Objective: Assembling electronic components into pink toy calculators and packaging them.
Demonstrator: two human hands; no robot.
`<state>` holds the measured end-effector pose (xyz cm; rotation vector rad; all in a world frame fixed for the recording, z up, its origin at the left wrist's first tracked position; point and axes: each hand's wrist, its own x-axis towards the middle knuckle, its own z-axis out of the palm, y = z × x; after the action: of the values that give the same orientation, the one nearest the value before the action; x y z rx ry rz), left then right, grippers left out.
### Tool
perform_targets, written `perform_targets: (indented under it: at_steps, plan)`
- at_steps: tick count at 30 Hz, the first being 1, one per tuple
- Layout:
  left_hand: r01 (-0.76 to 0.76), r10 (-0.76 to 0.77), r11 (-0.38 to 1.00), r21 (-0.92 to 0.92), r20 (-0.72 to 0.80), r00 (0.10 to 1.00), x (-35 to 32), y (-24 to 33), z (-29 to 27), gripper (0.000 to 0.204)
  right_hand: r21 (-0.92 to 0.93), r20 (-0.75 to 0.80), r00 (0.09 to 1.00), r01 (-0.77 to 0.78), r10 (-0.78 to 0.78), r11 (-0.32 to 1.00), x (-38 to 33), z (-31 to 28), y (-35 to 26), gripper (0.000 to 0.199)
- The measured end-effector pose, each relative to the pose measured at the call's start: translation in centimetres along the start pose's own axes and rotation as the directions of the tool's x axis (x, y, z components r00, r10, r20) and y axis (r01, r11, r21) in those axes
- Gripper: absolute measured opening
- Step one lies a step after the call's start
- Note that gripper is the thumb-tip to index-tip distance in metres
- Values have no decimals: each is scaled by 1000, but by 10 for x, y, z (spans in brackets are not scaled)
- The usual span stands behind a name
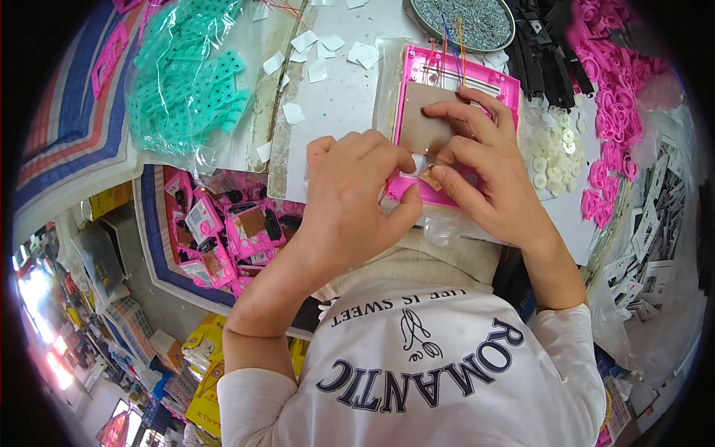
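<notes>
A pink plastic casing lies on the work surface in front of me, with a flat brown board set in it. Thin red, blue and yellow wires rise from its far end. Over the near part of the casing, my right hand pinches a small copper-brown piece between thumb and finger. My left hand is curled at the casing's near left corner, thumb and index finger close together; what they grip, if anything, is hidden. A small white patch shows between the hands.
A round tray of screws stands beyond the casing. White discs, black parts and pink rings are heaped on the right. Bagged turquoise parts lie left; white squares are scattered between. Pink assemblies fill a striped bag below.
</notes>
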<state>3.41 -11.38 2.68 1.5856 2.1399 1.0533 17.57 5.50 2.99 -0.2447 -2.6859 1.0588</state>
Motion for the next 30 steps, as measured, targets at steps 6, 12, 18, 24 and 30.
perform_targets:
  at_steps: [6, 12, 18, 24, 30]
  plan:
    - [43, -37, 996, -72, 87, 995, 0, -2, -2, 14, 38, -8, 1000, -12, 12, 999, -1, 1, 1, 12]
    - [33, -25, 995, -94, 80, 996, 2, -1, 1, 12, 26, -19, 1000, -6, 6, 1000, -2, 2, 2, 11]
    - [-8, 10, 999, -51, 28, 1000, 2, 0, 9, 12, -1, -28, 999, 17, -17, 1000, -1, 2, 3, 10]
    - [-72, 79, 995, 63, -126, 989, 4, 4, 27, 15, 19, -29, 999, 24, -23, 1000, -2, 3, 3, 10]
    - [-39, 41, 999, 26, -83, 996, 7, 5, 9, 16, 29, -30, 999, 17, -16, 999, -2, 2, 4, 9]
